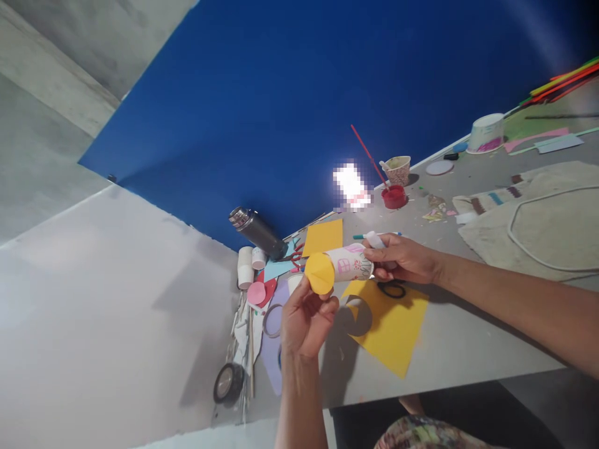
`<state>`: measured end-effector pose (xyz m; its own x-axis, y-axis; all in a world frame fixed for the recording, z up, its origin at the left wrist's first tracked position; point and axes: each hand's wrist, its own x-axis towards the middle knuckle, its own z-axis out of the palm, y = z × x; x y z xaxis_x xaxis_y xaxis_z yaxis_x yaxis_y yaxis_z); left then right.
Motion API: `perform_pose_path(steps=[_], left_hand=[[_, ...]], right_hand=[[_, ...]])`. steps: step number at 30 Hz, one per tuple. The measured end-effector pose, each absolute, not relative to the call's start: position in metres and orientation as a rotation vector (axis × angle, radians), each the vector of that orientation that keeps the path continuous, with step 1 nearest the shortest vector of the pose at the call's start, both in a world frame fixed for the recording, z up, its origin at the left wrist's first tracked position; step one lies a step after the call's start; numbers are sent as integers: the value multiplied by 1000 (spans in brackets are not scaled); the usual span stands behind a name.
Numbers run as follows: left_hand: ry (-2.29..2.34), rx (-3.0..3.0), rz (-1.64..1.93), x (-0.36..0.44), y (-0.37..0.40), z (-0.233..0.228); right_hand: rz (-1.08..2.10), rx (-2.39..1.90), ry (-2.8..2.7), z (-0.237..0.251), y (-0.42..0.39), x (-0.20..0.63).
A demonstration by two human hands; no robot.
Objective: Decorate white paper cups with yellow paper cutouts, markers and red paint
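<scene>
My left hand (309,318) is closed on a yellow paper cone (320,273), pinching its lower edge. The cone meets or overlaps the near end of a white paper cup (345,263); whether they touch I cannot tell. Pink and dark drawings, one like a window, mark the cup's side. My right hand (405,257) grips the cup at its other end, tilted on its side above the table. A small white cylinder (374,240), perhaps a glue stick, also shows at the right fingers. Below lies a cut yellow sheet (393,330) with scissor handles (392,289) on it.
A dark flask (262,234) leans near the wall, with red-handled pliers or scissors (296,254) beside it. A red pot (394,197) holds a thin red stick. Black tape (228,382) lies at the table's left edge. A cloth (552,215) with a white cord covers the right side.
</scene>
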<state>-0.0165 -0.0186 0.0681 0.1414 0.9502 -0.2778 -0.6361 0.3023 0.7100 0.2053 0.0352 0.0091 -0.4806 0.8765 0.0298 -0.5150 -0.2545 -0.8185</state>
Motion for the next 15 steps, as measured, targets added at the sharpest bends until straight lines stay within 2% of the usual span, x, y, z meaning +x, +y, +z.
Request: perform_pose_path(steps=[15], left_hand=[[874,601,1197,-5,-12,83]], right_hand=[[1892,-472,-945,14,32,205]])
